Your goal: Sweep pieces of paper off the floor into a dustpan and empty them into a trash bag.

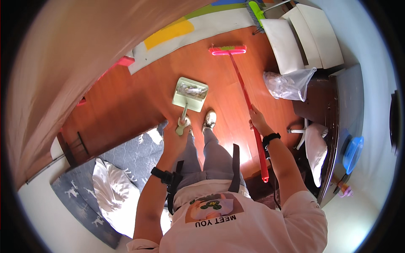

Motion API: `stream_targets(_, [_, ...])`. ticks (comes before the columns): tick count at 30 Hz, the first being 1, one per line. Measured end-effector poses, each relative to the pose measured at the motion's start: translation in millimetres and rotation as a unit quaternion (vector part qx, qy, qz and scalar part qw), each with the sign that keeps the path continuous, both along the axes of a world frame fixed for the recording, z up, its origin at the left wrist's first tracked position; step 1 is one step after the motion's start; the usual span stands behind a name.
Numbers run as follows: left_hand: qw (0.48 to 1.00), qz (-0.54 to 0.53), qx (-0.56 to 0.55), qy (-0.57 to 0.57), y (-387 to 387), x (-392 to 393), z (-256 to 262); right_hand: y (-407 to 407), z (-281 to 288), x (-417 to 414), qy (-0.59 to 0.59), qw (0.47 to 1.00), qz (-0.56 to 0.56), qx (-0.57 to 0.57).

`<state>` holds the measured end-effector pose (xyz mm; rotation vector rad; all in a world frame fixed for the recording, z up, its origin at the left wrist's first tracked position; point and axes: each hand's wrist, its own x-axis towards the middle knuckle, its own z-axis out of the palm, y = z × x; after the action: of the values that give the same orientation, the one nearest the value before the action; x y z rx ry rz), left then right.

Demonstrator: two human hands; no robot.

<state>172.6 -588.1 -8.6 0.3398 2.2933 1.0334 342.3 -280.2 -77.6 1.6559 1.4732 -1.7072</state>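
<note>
My left hand [177, 134] grips the handle of a pale green dustpan [177, 100]. Crumpled scraps of litter [193, 90] lie in its pan, behind a row of comb teeth. In my right hand [259, 120] is the red pole of a broom [240, 76], held partway along its length. The pink broom head [228, 50] is farther out, over the wooden floor, apart from the dustpan. Whether the head touches the floor, I cannot tell. My shoes [209, 120] stand just behind the dustpan.
A clear plastic bag [286, 83] lies on the right by white boxes [313, 34]. Behind them leans a green mop [255, 12]. A chair [316, 148] and dark desk [329, 126] flank my right. Left are a grey patterned bed [117, 151] and a curtain [63, 63]; a mat [221, 22] lies ahead.
</note>
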Motion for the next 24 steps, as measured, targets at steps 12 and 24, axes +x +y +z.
stream_targets(12, [0.996,0.06,-0.054,-0.049,-38,18,-3,-70,165,113,-0.098,0.976,0.006,-0.196])
stream_targets(24, [0.946,0.312,-0.001,-0.086,-44,46,-8,-61,-22,-90,0.03,0.98,0.178,-0.08])
